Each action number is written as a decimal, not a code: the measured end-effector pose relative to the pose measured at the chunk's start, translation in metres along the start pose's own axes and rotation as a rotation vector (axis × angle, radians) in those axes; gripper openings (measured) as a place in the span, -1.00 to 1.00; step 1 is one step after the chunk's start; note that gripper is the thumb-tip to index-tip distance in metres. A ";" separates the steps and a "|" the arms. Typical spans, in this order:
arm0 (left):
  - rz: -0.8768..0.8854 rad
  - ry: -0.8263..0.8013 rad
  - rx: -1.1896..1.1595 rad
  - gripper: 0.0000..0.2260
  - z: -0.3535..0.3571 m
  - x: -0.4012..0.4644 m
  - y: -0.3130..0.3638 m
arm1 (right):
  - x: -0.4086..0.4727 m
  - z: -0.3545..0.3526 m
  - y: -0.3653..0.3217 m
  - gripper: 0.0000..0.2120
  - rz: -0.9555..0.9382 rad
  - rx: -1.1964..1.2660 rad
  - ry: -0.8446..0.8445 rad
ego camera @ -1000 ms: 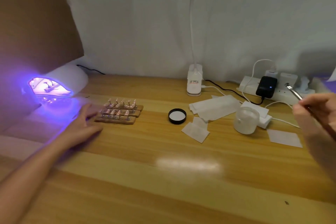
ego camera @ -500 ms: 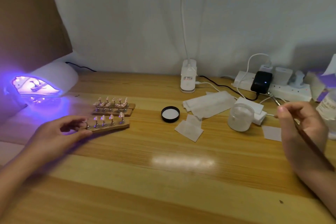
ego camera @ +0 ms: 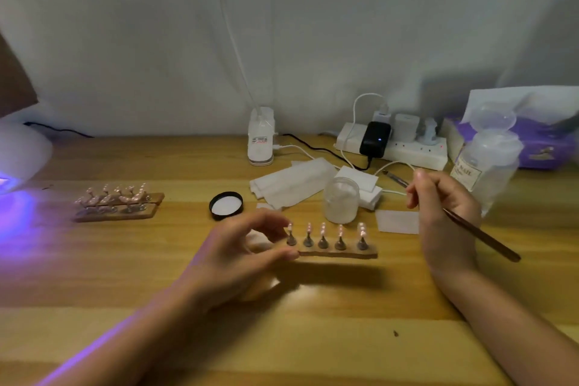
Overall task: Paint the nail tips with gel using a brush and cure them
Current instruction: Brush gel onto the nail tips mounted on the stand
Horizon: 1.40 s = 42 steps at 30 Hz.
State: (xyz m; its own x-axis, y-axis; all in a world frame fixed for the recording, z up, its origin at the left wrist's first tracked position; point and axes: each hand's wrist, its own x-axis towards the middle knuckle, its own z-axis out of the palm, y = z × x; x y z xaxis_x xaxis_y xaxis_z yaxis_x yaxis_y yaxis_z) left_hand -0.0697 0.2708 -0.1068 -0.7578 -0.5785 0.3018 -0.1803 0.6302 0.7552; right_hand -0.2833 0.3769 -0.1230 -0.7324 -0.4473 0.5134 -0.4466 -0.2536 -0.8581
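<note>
The left hand (ego camera: 238, 247) pinches the wooden strip (ego camera: 336, 252) of nail tips (ego camera: 322, 229). Hold it level. The right hand (ego camera: 445, 213) grips the brush (ego camera: 479, 233); paint each tip gently.

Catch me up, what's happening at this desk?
A person is doing gel nail tips. The left hand pinches the end of a wooden strip of nail tips at the middle of the wooden table. The right hand holds a brush, not touching any tip. The other strips sit at the left, near the lit curing lamp. An open jar stands behind the strip, its lid beside it.
</note>
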 end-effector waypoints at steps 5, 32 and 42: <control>0.043 -0.040 0.109 -0.74 0.029 0.017 -0.006 | 0.006 -0.002 0.000 -0.71 0.129 0.126 0.056; -0.016 -0.030 0.173 -0.86 0.039 0.021 -0.021 | 0.055 0.060 -0.010 -0.57 -0.167 -0.667 -0.498; -0.036 -0.015 0.196 -0.83 0.040 0.022 -0.021 | 0.060 0.055 -0.011 -0.61 -0.060 -0.504 -0.451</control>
State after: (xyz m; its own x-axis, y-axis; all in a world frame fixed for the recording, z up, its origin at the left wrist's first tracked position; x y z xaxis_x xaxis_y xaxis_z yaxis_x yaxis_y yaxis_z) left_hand -0.1078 0.2655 -0.1390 -0.7577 -0.5957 0.2664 -0.3251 0.6985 0.6375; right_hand -0.2942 0.3059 -0.0835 -0.4617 -0.7866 0.4100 -0.7447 0.0926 -0.6610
